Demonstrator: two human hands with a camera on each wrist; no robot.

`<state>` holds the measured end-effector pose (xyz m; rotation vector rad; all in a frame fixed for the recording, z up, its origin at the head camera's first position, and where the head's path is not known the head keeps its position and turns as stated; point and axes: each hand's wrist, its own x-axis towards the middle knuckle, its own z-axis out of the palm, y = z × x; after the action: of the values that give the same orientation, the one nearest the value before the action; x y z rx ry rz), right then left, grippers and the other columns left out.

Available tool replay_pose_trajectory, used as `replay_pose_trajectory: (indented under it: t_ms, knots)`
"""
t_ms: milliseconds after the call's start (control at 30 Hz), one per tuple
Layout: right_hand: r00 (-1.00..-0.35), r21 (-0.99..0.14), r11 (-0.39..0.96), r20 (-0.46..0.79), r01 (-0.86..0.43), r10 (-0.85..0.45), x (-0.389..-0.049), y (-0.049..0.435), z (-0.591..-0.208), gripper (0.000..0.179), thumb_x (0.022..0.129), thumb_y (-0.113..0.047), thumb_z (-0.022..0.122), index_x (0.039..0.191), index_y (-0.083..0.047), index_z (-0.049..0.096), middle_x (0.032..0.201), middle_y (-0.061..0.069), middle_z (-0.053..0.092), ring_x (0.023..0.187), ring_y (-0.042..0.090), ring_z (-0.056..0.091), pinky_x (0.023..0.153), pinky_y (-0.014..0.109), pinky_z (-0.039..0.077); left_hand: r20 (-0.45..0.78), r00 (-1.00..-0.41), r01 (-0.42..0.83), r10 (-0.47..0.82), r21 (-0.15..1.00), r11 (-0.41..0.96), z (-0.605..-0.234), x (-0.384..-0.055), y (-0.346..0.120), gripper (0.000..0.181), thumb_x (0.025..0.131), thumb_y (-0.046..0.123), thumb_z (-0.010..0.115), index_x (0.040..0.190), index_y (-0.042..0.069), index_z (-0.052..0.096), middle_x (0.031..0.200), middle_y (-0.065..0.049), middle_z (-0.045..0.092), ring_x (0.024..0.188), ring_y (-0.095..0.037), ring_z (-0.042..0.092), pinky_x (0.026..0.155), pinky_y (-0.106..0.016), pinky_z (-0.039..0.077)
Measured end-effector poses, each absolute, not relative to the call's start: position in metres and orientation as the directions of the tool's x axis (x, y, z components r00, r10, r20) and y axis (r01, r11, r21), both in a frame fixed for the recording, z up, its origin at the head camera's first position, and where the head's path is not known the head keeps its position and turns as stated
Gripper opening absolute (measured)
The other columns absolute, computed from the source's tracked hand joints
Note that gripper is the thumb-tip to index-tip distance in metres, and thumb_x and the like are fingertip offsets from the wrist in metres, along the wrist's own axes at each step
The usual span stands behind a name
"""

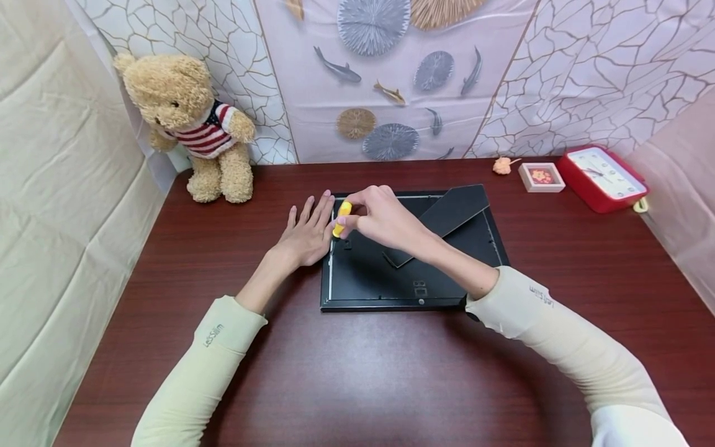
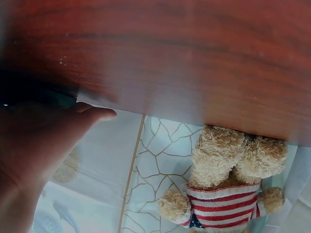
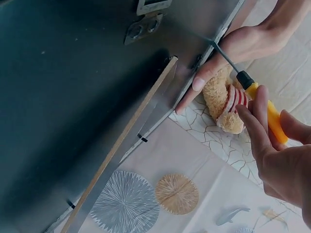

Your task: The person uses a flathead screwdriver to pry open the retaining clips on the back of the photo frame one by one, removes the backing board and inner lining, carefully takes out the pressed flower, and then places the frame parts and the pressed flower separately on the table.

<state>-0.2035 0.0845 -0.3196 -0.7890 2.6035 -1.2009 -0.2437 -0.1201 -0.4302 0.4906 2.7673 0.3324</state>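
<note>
A black picture frame [image 1: 365, 276] lies face down on the table, its back panel and stand leg [image 1: 455, 211] showing. My right hand [image 1: 388, 220] pinches the yellow handle of a screwdriver [image 3: 273, 121] between thumb and fingers. In the right wrist view, the metal shaft [image 3: 224, 54] reaches the left edge of the frame's back, where small dark tabs [image 3: 142, 138] stick out. My left hand [image 1: 307, 239] lies with straight fingers along that same edge, close beside the screwdriver. Its thumb side touches the frame's rim.
A teddy bear [image 1: 203, 130] in a striped sweater sits at the back left of the dark red table [image 1: 357, 372]. At the back right are a red-edged clock [image 1: 606, 177], a small pink box [image 1: 542, 178] and an orange trinket [image 1: 503, 165]. A patterned cloth [image 1: 380, 93] hangs behind.
</note>
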Motion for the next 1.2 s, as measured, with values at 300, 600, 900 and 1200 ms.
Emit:
replay_pose_trajectory:
  t_ms: [300,600,900,1200]
  knots:
    - [-0.837,-0.727,0.553,0.055,-0.408,-0.544,-0.204,0.078,-0.316,0.015,0.104,-0.010,0.070,0.096,-0.006,0.082,0.080,0.001,0.082,0.087,0.024,0.083,0.064,0.028,0.041,-0.269,-0.889,0.301,0.371,0.267,0.916,-0.429,-0.241,-0.118,0.067,0.120,0.039,0.016,0.176,0.020,-0.014,0.183,0.004,-0.023,0.171,-0.030,-0.016,0.136,-0.061,-0.008]
    - [-0.836,-0.707,0.572,0.049,-0.416,-0.547,-0.202,0.073,-0.312,0.016,0.105,-0.010,0.071,0.099,-0.004,0.084,0.081,0.002,0.082,0.088,0.027,0.081,0.067,0.029,0.046,-0.278,-0.881,0.320,0.382,0.244,0.916,-0.424,-0.238,-0.118,0.068,0.119,0.032,0.018,0.176,0.017,-0.016,0.184,0.002,-0.024,0.171,-0.032,-0.015,0.136,-0.062,-0.007]
    - [-0.819,-0.694,0.576,0.035,-0.433,-0.573,-0.203,0.076,-0.312,0.015,0.106,-0.011,0.070,0.103,-0.003,0.083,0.084,0.003,0.083,0.087,0.024,0.081,0.065,0.027,0.044,-0.274,-0.884,0.309,0.380,0.267,0.913,-0.426,-0.239,-0.119,0.067,0.120,0.037,0.017,0.176,0.018,-0.015,0.183,0.003,-0.025,0.171,-0.032,-0.015,0.136,-0.062,-0.007]
    - [-0.832,-0.813,0.442,0.089,-0.378,-0.548,-0.204,0.121,-0.317,0.014,0.107,-0.013,0.072,0.112,-0.004,0.081,0.096,0.005,0.085,0.093,0.020,0.084,0.083,0.025,0.052,-0.247,-0.895,0.288,0.373,0.320,0.903,-0.433,-0.244,-0.122,0.069,0.120,0.047,0.016,0.177,0.021,-0.011,0.184,0.006,-0.021,0.172,-0.031,-0.016,0.136,-0.062,-0.008]
